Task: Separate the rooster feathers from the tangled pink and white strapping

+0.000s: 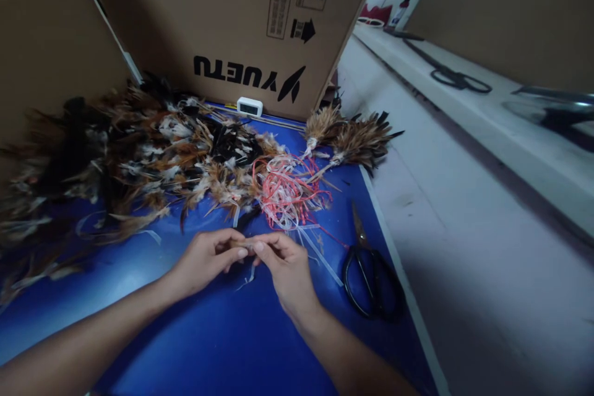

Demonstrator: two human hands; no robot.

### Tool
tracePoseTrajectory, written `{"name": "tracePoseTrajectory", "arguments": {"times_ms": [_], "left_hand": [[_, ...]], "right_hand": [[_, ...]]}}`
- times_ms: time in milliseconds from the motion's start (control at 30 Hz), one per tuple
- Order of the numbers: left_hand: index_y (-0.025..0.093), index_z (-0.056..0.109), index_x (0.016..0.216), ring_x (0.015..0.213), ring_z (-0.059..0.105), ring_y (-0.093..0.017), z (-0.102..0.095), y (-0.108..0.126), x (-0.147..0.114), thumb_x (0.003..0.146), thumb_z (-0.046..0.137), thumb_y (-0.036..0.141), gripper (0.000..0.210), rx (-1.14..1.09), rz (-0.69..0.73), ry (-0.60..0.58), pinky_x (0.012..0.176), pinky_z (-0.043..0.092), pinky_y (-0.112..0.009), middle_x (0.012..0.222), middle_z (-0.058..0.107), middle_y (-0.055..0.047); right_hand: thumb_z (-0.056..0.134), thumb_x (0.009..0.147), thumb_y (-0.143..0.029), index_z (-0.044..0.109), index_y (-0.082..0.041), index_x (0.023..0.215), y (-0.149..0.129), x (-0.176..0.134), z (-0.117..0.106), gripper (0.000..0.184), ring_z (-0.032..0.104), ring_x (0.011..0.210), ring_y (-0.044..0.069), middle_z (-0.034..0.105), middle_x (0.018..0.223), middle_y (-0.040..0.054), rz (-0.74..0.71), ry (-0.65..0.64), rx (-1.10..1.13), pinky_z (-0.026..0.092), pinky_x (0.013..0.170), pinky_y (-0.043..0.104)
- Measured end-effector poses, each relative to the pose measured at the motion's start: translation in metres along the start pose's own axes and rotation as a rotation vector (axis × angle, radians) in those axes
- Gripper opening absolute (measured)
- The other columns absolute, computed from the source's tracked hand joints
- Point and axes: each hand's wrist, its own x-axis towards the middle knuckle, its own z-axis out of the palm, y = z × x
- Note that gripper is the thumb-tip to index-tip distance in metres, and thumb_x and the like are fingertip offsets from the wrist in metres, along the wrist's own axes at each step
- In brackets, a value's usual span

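Observation:
Over the blue tabletop [218, 334], my left hand [208, 260] and my right hand [283, 263] meet at the fingertips. Both are closed in a pinch on a small light-brown feather [247, 244], mostly covered by the fingers. Just behind the fingers shows a dark feather [247, 219]; whether it is held too I cannot tell. A thin whitish strip [248, 278] shows below the fingertips. Beyond my right hand lies a tangle of pink and white plastic string [288, 189]. Black-handled scissors [371, 278] rest to its right, blades pointing away.
A big heap of brown, black and white feathers [153, 154] spreads across the left and back. Tied feather bunches [352, 139] lie at the back right. A cardboard box [185, 12] stands behind a small white digital display [249, 106]. More scissors [459, 79] lie on the right ledge.

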Motion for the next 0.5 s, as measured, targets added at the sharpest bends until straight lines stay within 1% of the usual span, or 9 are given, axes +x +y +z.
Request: {"name": "tracePoseTrajectory", "arguments": {"times_ms": [100,167,233,400,500], "left_hand": [[0.017,0.068,0.076,0.049,0.047,-0.009,-0.005,-0.002,-0.002,0.087,0.055,0.038,0.028,0.116,0.064,0.023,0.049,0.036,-0.021,0.055,0.056,0.002],[0.018,0.070,0.078,0.050,0.050,-0.009,-0.008,-0.003,-0.003,0.088,0.055,0.037,0.027,0.151,0.102,0.054,0.051,0.038,-0.021,0.058,0.059,0.002],[0.019,0.072,0.082,0.051,0.052,-0.010,-0.011,-0.003,-0.003,0.088,0.056,0.036,0.024,0.163,0.138,0.078,0.052,0.040,-0.021,0.062,0.062,0.001],[0.020,0.073,0.089,0.057,0.057,-0.011,-0.016,-0.001,-0.004,0.088,0.057,0.030,0.019,0.219,0.262,0.116,0.058,0.043,-0.021,0.070,0.068,-0.001],[0.020,0.073,0.086,0.060,0.059,-0.012,-0.018,0.000,-0.005,0.087,0.058,0.028,0.017,0.246,0.314,0.161,0.061,0.045,-0.022,0.073,0.069,-0.002]], "right_hand": [[0.068,0.079,-0.026,0.071,-0.019,0.082,0.000,0.003,-0.002,0.009,0.060,0.061,0.011,0.067,0.070,-0.0004,-0.021,0.036,-0.056,0.049,0.057,0.023],[0.067,0.079,-0.025,0.071,-0.019,0.084,0.001,0.004,-0.005,0.009,0.057,0.058,0.010,0.065,0.070,-0.0010,-0.037,0.040,-0.124,0.047,0.056,0.022],[0.065,0.080,-0.024,0.072,-0.020,0.084,0.001,0.004,-0.007,0.009,0.056,0.058,0.010,0.064,0.072,-0.0007,-0.075,0.012,-0.223,0.046,0.057,0.023],[0.059,0.085,-0.019,0.070,-0.021,0.083,-0.003,0.000,-0.007,0.011,0.056,0.066,0.012,0.063,0.074,-0.0004,-0.236,-0.088,-0.534,0.043,0.062,0.024],[0.055,0.086,-0.016,0.068,-0.020,0.083,-0.007,-0.001,-0.004,0.013,0.055,0.066,0.011,0.061,0.074,-0.0009,-0.246,-0.149,-0.614,0.041,0.063,0.023]]}}
